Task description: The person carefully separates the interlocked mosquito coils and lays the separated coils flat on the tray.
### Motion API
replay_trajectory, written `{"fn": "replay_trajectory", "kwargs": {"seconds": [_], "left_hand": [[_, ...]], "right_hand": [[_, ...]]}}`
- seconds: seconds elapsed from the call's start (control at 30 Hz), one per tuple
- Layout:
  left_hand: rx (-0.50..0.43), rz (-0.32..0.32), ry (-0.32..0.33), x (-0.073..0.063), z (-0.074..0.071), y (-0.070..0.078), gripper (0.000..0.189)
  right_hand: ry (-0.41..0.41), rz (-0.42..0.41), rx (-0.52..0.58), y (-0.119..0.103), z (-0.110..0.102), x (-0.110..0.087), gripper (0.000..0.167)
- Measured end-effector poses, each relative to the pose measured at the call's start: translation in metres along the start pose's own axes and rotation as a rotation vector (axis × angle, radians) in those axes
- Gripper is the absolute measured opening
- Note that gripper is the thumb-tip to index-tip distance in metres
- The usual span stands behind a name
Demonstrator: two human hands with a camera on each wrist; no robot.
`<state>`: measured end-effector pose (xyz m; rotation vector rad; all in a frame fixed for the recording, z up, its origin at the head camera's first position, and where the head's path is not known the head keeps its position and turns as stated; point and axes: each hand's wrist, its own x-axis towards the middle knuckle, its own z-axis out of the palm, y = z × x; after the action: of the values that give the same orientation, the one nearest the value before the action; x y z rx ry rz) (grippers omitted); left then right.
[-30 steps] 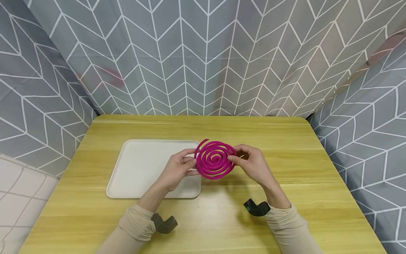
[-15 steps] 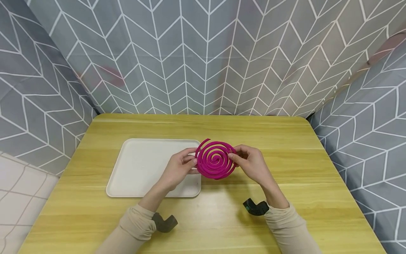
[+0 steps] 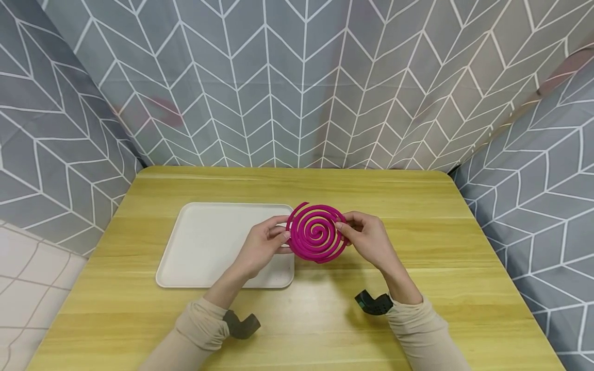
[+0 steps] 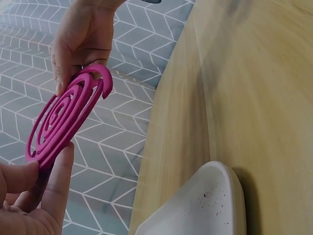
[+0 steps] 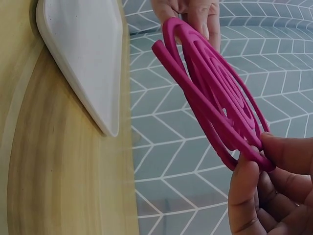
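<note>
Left hand (image 3: 258, 248), right hand (image 3: 369, 239) pinch magenta spiral (image 3: 317, 234) by opposite edges; table (image 3: 441, 268) spreads right of tray (image 3: 204, 245)

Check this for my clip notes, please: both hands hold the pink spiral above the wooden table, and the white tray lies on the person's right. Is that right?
Not the tray's side: the head view shows the white tray on the person's left. The left hand and right hand do hold the pink spiral above the wooden table.

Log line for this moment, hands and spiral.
left hand: pinches pink spiral; right hand: pinches pink spiral; white tray: on table
</note>
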<state>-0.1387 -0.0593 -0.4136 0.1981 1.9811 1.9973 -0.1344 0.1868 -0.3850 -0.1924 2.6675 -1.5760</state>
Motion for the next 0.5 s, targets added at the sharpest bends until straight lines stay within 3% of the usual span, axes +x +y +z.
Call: {"fn": "replay_trajectory", "kwargs": {"seconds": [0.5], "left_hand": [[-0.069, -0.050, -0.046, -0.0014, -0.0024, 0.0008, 0.031]], "right_hand": [[-0.009, 0.014, 0.036, 0.0004, 0.0006, -0.0002, 0.021]]}}
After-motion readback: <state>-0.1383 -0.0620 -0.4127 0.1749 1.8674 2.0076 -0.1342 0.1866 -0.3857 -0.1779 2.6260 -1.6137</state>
